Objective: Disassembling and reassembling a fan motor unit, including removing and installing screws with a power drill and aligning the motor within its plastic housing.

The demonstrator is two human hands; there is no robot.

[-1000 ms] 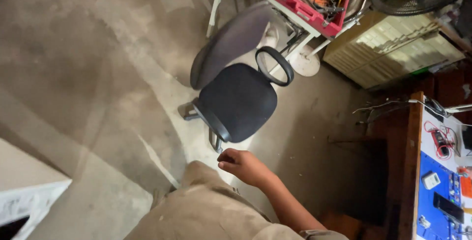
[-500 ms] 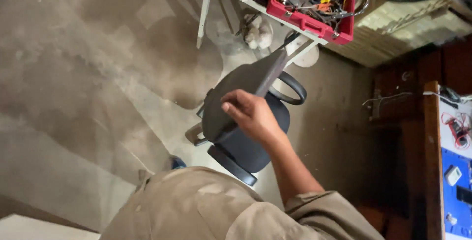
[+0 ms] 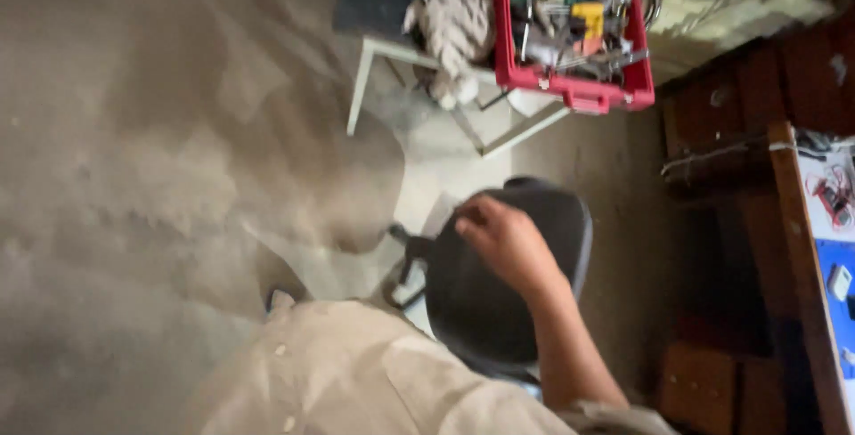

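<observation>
My right hand (image 3: 503, 243) lies on a dark grey office chair (image 3: 557, 221), with the fingers curled over the left edge of its backrest. The chair stands on a bare concrete floor (image 3: 160, 177), just ahead of my beige-clothed body (image 3: 356, 373). One armrest (image 3: 410, 261) sticks out at the chair's left. The picture is blurred by motion, so the seat is hard to make out beneath my arm. My left hand is out of view.
A white-framed table (image 3: 361, 88) stands beyond the chair and carries a crumpled cloth (image 3: 454, 25) and a red tray (image 3: 579, 89) full of tools. At the right stand dark wooden drawers (image 3: 739, 123) and a wooden bench edge (image 3: 793, 248) with a blue mat (image 3: 833, 266).
My right hand rose from near my lap onto the chair's backrest. The chair has turned and now sits closer beneath me, and my view has shifted toward the table.
</observation>
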